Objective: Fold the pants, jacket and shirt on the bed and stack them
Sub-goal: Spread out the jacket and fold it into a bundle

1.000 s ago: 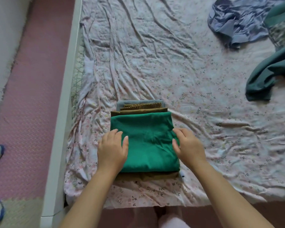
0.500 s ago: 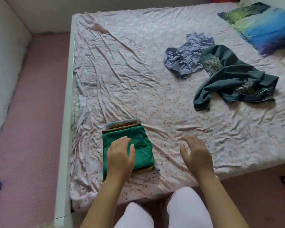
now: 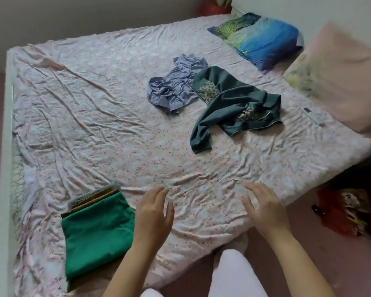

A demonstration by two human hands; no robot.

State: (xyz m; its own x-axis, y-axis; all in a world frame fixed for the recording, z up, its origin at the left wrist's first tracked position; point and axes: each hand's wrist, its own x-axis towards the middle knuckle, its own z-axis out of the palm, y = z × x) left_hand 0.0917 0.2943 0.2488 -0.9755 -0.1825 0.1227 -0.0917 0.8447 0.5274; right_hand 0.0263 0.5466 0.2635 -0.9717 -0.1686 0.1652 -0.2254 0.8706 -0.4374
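A folded stack (image 3: pixel 96 232) lies near the bed's front left corner: a bright green garment on top, brown and grey-blue folded pieces showing at its far edge. My left hand (image 3: pixel 152 217) hovers just right of the stack, fingers relaxed, holding nothing. My right hand (image 3: pixel 263 209) hovers over the sheet near the front edge, fingers spread and empty. Farther back, a crumpled lavender garment (image 3: pixel 176 86) and a crumpled dark teal garment (image 3: pixel 231 103) with a patterned lining lie side by side and touching.
The bed (image 3: pixel 94 116) has a wrinkled pink floral sheet. A blue-green pillow (image 3: pixel 259 37) and a pink pillow (image 3: pixel 341 76) sit at the far right. A red-orange bag (image 3: pixel 341 213) lies on the pink floor to the right. My white-clad knees (image 3: pixel 234 273) press against the front edge.
Both hands have left the green stack and moved right. The view has lifted and pulled back, so the lavender and teal garments and the pillows are now in sight.
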